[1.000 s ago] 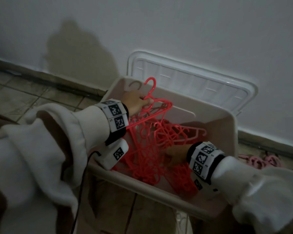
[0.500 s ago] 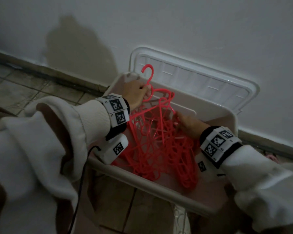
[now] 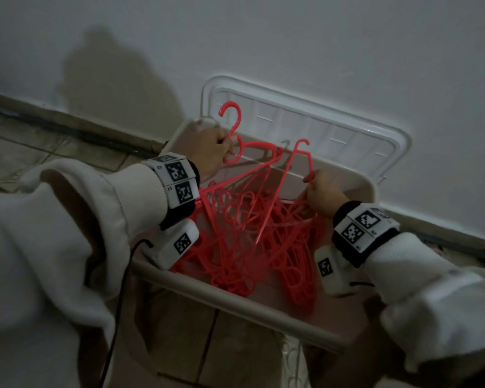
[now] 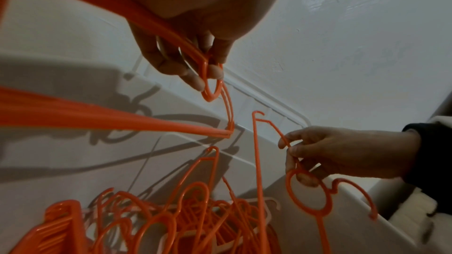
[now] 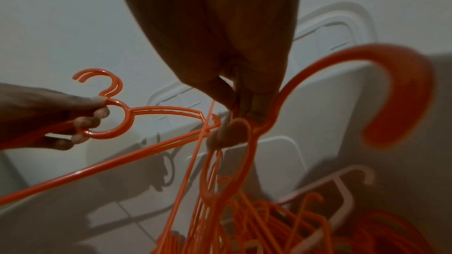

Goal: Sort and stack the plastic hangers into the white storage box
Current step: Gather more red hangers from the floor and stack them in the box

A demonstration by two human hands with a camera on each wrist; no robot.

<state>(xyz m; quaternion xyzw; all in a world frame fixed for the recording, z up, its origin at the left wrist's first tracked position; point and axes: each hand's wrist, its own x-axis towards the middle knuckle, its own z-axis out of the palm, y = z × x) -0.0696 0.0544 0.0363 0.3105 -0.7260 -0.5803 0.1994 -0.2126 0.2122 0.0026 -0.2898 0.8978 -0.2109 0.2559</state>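
Left hand, centre-left of the head view, gripped a red hanger at its neck ring, fingers threaded through the ring just under the hook. The hook stood up above the box's far rim, in front of the lid. Looked like a bundle rather than one hanger: the left wrist view showed several bars running together from that hand. Holding at the ring probably kept the set aligned while the rest got sorted.

Right hand, centre-right, pinched a second hanger by its thin shoulder bar near the neck, one corner tipped upward, the long bar trailing down into the pile. Judging by the angle, it was being teased free of the tangle to join the left-hand bundle.

Loose hangers lay jumbled inside the white storage box, which sat on the tiled floor against the wall. The box lid leaned upright behind it. At least one pale hanger was mixed in with the pile, seen in the right wrist view. So sorting was underway, stacking not done.

Versus half a second earlier: the right hand had shifted toward the frame's right and now had that second hanger raised clear of the heap, where before it was down against the tangle. The left hand held the same ring grip, hook at about the same height over the rim.
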